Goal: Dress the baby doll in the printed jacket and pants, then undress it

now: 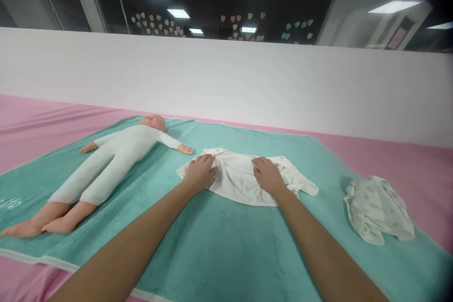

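Note:
A white baby shirt (237,180) lies spread on the turquoise towel (244,245) in front of me, one sleeve reaching out to the right. My left hand (201,171) rests palm down on its left part, fingers stretched over the cloth and the thumb apart. On the right part, near the sleeve, my right hand (268,174) also lies palm down with its fingers extended. Both hands touch the shirt without visibly gripping it. To the left, a baby doll (120,151) in a pale white suit lies on its back, one arm stretched toward the shirt.
A crumpled white cloth with green spots (378,207) lies at the right on the towel. Under the towel is a pink cover (354,151). A white low wall (219,85) runs along the back, with dark glass above it.

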### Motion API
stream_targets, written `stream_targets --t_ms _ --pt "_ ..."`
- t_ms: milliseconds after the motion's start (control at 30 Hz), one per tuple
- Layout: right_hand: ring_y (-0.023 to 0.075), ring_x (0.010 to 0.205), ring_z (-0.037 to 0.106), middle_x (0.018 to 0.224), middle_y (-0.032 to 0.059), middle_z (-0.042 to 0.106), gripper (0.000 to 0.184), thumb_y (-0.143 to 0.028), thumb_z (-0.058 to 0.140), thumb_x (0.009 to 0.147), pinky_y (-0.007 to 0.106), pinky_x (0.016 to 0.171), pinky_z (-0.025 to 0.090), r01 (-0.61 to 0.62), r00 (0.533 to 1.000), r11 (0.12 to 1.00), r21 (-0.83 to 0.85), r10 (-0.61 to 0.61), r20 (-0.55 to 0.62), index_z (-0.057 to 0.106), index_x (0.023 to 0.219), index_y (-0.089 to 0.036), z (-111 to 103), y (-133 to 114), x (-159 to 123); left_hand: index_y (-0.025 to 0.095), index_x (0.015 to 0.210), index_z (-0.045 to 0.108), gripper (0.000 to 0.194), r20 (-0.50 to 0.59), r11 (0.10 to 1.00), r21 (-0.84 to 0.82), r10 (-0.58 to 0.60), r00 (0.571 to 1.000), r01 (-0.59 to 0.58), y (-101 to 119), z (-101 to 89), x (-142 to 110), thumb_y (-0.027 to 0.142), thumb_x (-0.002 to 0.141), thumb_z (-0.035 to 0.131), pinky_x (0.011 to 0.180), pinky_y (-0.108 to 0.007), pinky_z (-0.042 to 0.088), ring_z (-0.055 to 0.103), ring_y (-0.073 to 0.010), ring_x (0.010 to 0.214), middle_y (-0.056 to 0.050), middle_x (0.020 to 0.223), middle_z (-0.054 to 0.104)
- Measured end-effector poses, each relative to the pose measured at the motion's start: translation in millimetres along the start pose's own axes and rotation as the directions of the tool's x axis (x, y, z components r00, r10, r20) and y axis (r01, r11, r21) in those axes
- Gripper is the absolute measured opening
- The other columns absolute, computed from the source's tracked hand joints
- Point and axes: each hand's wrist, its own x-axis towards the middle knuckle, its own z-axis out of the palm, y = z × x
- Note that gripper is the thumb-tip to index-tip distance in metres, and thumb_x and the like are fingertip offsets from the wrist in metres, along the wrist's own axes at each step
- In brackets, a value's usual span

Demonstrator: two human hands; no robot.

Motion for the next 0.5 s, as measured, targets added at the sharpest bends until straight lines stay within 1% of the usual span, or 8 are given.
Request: stream_targets --t_ms 100,200,233,300,333,367,433,500 --pt "0.0203 0.116 0.045 0.129 0.0065 0.051 0.039 -0.029 0.033 0.09 0.033 0.096 0.032 0.061 0.997 0.997 0.05 -0.063 0.04 0.048 0.125 -0.02 5 4 2 0.025 0.11 0.055 0.027 0.002 0.987 -0.081 0.139 0.99 -0.138 6 -5.4 -5 0.033 0.089 0.04 0.091 -0.036 0.037 0.047 -0.0223 0.111 -0.005 0.121 0.054" --pt "0.0216 0.117 0.045 0.13 0.0081 0.051 0.042 -0.035 0.032 0.091 0.035 0.099 0.031 0.027 0.999 0.999 0.024 -0.028 0.046 0.047 0.125 -0.018 8 5 3 0.026 0.1 0.059 0.022 0.087 0.953 -0.194 0.252 0.964 -0.232 8 -14.0 -10 0.037 0.083 0.052 0.091 -0.034 0.038 0.05 -0.0212 0.106 -0.003 0.112 0.058" --pt "0.0227 0.118 0.044 0.13 0.009 0.052 0.043 -0.036 0.031 0.091 0.037 0.099 0.03 0.014 0.999 1.0 0.017 -0.014 0.042 0.047 0.125 -0.017 8 5 3 0.026 0.099 0.059 0.025 0.134 0.938 -0.237 0.289 0.948 -0.253 7 -18.0 -11 0.04 0.078 0.057 0.092 -0.034 0.038 0.049 -0.0216 0.108 -0.002 0.113 0.057" --pt "0.025 0.122 0.04 0.134 0.011 0.047 0.045 -0.038 0.031 0.09 0.041 0.101 0.027 -0.01 1.0 1.0 0.0 0.01 0.022 0.046 0.126 -0.016 8 4 3 0.028 0.102 0.058 0.04 0.231 0.904 -0.32 0.366 0.902 -0.284 3 -27.5 -15 0.046 0.068 0.067 0.096 -0.033 0.035 0.045 -0.0235 0.116 -0.001 0.121 0.054" --pt "0.026 0.125 0.035 0.138 0.0117 0.042 0.047 -0.039 0.031 0.09 0.043 0.102 0.025 -0.027 1.0 1.0 -0.016 0.027 0.004 0.044 0.128 -0.016 8 4 3 0.028 0.104 0.058 0.046 0.268 0.889 -0.352 0.396 0.878 -0.294 2 -32.1 -16 0.047 0.064 0.07 0.098 -0.033 0.034 0.042 -0.0242 0.12 -0.001 0.126 0.051" --pt "0.0268 0.129 0.03 0.142 0.012 0.035 0.05 -0.041 0.032 0.09 0.044 0.103 0.023 -0.045 0.999 0.998 -0.035 0.045 -0.017 0.04 0.132 -0.015 7 3 2 0.029 0.105 0.057 0.047 0.292 0.878 -0.375 0.417 0.861 -0.298 1 -36.2 -18 0.046 0.063 0.071 0.098 -0.033 0.034 0.041 -0.0242 0.121 0.0 0.128 0.049" --pt "0.0274 0.133 0.02 0.149 0.0113 0.023 0.056 -0.042 0.033 0.089 0.045 0.105 0.02 -0.078 0.996 0.994 -0.074 0.074 -0.058 0.031 0.138 -0.015 7 2 2 0.028 0.098 0.059 0.034 0.302 0.875 -0.391 0.416 0.858 -0.287 2 -41.1 -19 0.043 0.069 0.067 0.094 -0.031 0.037 0.047 -0.022 0.115 0.001 0.125 0.051" --pt "0.0269 0.134 0.017 0.15 0.0099 0.019 0.059 -0.043 0.032 0.089 0.045 0.105 0.019 -0.084 0.995 0.992 -0.091 0.078 -0.066 0.027 0.141 -0.016 7 2 2 0.025 0.085 0.06 0.018 0.273 0.887 -0.376 0.381 0.883 -0.267 5 -41.2 -20 0.04 0.076 0.06 0.088 -0.03 0.04 0.053 -0.0197 0.103 0.001 0.119 0.055"
